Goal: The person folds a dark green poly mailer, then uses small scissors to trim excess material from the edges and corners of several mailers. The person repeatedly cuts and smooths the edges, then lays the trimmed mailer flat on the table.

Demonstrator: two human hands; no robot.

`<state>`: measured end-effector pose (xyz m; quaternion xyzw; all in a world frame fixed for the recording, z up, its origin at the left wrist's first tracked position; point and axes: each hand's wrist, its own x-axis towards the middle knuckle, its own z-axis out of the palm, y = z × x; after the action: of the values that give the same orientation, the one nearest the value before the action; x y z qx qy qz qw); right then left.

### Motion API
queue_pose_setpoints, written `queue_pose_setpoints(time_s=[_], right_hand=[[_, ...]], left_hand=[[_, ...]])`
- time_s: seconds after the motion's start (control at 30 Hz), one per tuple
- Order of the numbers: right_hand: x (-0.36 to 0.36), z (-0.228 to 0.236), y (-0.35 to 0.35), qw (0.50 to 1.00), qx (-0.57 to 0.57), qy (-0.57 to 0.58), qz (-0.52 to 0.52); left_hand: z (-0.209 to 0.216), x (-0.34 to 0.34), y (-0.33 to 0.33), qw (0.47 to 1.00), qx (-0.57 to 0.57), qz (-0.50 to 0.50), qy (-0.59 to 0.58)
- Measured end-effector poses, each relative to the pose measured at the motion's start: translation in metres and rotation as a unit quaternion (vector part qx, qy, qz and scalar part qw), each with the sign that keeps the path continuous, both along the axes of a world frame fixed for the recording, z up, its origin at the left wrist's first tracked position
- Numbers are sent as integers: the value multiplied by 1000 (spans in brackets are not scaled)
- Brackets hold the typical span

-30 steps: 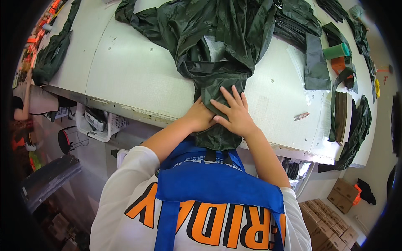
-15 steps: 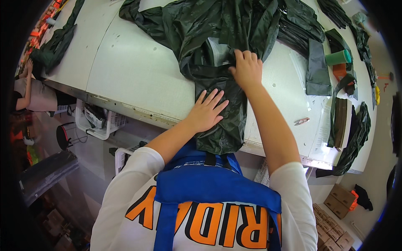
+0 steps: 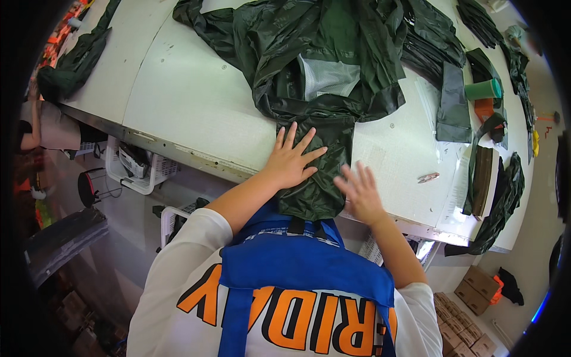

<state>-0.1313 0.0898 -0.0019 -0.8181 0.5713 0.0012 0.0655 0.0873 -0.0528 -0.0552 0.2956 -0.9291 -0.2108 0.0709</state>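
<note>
A dark green rain jacket (image 3: 273,65) of thin shiny fabric lies spread over the table, with white mesh lining (image 3: 330,77) showing inside it. One narrow section of the fabric (image 3: 324,184) hangs toward me over the table's front edge. My left hand (image 3: 291,160) rests flat on that section, fingers spread. Just right of the fabric's edge is my right hand (image 3: 363,193), fingers apart and slightly blurred, holding nothing. Whether its fingertips touch the cloth I cannot tell.
Small thread snips (image 3: 428,177) lie on the white table (image 3: 196,113) to the right. Beyond them are a green cone (image 3: 483,89) and dark fabric pieces (image 3: 453,104). White baskets (image 3: 140,178) stand below the table edge. Another person's arm (image 3: 34,122) shows far left.
My right hand has let go of the jacket and drawn back toward me, beside the narrow section. The upper fabric now lies folded open, showing more mesh. My left hand has stayed in place.
</note>
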Motion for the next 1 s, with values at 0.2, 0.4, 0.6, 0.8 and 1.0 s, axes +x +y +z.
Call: queue_pose_setpoints(time_s=[0.2, 0.4, 0.6, 0.8, 1.0], right_hand=[[17, -22, -53, 871, 174, -324, -326], [30, -41, -69, 843, 53, -283, -454], [23, -34, -69, 837, 116, -302, -440], [47, 7, -49, 972, -116, -187, -76], [40, -10, -71, 982, -50, -127, -130]], left_hand=[[-2, 10, -12, 989, 145, 6, -7], [64, 22, -36, 947, 112, 136, 268], [33, 4, 21, 995, -94, -27, 31], [16, 13, -3, 990, 115, -23, 76], [11, 1, -18, 966, 246, 39, 76]])
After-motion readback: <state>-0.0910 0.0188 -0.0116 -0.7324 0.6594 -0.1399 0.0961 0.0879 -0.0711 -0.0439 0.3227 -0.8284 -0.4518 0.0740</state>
